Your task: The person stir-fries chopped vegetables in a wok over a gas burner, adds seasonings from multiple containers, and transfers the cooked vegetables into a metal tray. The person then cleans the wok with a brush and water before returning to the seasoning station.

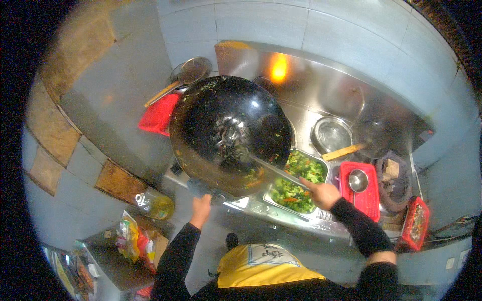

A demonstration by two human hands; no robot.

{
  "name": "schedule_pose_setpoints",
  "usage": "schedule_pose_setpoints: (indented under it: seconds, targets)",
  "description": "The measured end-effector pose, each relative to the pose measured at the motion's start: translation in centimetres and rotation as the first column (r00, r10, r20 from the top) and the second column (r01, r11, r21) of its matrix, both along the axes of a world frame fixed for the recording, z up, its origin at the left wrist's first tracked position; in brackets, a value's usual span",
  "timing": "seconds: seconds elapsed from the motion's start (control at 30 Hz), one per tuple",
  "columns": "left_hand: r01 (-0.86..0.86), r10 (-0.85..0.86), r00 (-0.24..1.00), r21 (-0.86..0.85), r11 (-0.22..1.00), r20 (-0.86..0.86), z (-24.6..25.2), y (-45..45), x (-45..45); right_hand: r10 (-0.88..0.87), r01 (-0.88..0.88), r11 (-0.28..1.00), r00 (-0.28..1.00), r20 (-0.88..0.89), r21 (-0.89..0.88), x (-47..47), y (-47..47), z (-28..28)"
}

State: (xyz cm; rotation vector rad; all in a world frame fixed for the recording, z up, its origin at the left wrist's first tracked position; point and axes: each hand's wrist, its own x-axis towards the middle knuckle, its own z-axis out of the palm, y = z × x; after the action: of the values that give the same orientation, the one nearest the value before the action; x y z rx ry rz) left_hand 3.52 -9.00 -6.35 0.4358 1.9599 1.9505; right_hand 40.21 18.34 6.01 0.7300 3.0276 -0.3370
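Note:
A large black wok (229,131) is tilted over the stove, with wet sheen and scraps of vegetable on its inside. My left hand (202,210) grips the wok's near rim at the handle through a dark cloth (199,188). In my right hand (324,195) is the handle of a long metal cooking utensil (280,173), whose far end reaches into the wok; its head is blurred. Beneath that handle, to the right of the wok, a rectangular metal tray (269,199) holds broccoli (308,169) and orange pieces that look like carrot.
Right of the tray are a round metal pot (333,133), a red basket (372,184) with a ladle (357,180), a lined bin (393,192) and another red basket (414,225). A strainer (194,71) lies behind the wok. An oil jug (160,205) stands at left.

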Motion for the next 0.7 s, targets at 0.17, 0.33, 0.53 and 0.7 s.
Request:
schedule_pose_setpoints:
  seconds: [0.17,0.33,0.53,0.7]
  targets:
    - [-0.011,0.014,1.000,-0.198,0.980,0.016,2.6,1.2,4.5,-0.068,0.081,0.995,0.973,0.221,-0.053,6.2,0.5,-2.8]
    - [-0.039,0.047,0.999,-0.249,0.968,0.026,2.9,2.3,10.3,-0.092,0.070,0.994,0.950,0.299,0.084,19.4,3.2,5.9]
    - [-0.182,0.182,0.983,-0.001,0.983,-0.028,0.8,4.0,13.0,-0.037,-0.023,0.958,0.979,0.203,0.285,11.2,5.0,9.6]
    - [-0.157,0.160,0.987,0.104,0.982,-0.019,-0.1,3.4,11.8,-0.088,0.072,0.972,0.994,0.064,0.222,1.5,4.9,-2.1]
